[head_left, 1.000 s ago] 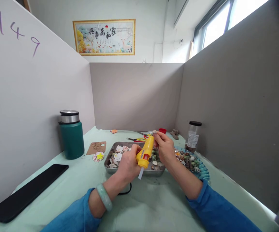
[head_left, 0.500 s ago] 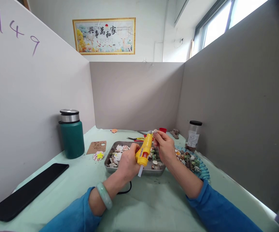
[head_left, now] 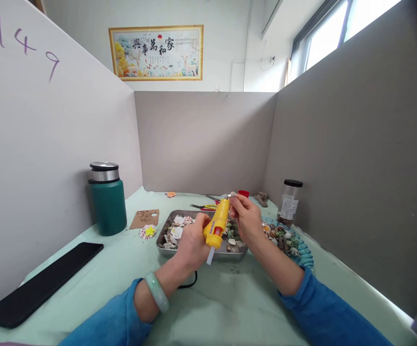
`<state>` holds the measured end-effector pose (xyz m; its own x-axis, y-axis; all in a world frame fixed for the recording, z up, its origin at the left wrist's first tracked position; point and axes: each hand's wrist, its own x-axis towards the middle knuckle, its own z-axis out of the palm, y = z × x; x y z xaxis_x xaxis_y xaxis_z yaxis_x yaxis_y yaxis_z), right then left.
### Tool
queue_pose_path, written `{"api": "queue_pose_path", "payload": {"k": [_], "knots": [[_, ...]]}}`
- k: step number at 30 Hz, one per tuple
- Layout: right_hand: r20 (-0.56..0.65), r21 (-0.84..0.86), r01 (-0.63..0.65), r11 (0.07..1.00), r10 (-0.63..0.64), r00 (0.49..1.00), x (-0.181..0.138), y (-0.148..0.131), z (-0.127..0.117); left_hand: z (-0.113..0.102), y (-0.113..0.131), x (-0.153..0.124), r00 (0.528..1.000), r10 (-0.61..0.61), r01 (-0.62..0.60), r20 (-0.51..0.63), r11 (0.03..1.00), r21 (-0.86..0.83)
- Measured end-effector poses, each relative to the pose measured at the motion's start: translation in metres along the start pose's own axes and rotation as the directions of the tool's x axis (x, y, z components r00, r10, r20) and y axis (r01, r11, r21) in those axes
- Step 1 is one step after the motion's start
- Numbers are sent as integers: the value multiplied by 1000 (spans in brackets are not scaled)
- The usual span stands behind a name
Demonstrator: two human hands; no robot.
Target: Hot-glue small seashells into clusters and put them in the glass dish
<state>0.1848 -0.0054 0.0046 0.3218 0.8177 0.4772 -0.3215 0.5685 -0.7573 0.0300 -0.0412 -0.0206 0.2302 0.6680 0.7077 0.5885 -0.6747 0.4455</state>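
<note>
My left hand (head_left: 193,242) is closed around the handle of a yellow hot glue gun (head_left: 218,223), and a pale glue stick (head_left: 210,255) sticks out of its back end. The gun's nozzle points away and up. At its tip, the fingers of my right hand (head_left: 246,218) pinch a small pale piece (head_left: 232,194), too small to name. Nozzle and piece look very close; whether they touch I cannot tell. Below both hands stands a metal tray (head_left: 201,256) holding shells and small stones, partly hidden by the hands.
A blue plate (head_left: 306,254) of shells and bits lies right, before a black-lidded jar (head_left: 289,202). Left are a green bottle (head_left: 107,206), a black flat pad (head_left: 42,283), a brown board (head_left: 144,219) and a flower-decorated disc (head_left: 147,232). Pliers (head_left: 204,206) and a red cup (head_left: 243,193) lie behind.
The glue gun has shifted very slightly right, its nozzle nearer the pale piece. Both hands keep their grips.
</note>
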Motion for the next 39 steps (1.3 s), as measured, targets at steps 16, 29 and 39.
{"api": "queue_pose_path", "payload": {"k": [16,29,39], "knots": [[-1,-25,2,1000,-2,1000,0,1,0,-1,3,1,998,-23,22,64,1000,16],[-12,14,-14,1000,15,1000,0,-2,2,-1,1,1,998,-29,28,47,999,24],[-22,-50,-9,999,8,1000,2,-3,-1,-25,-20,28,931,-360,364,-58,928,77]]}}
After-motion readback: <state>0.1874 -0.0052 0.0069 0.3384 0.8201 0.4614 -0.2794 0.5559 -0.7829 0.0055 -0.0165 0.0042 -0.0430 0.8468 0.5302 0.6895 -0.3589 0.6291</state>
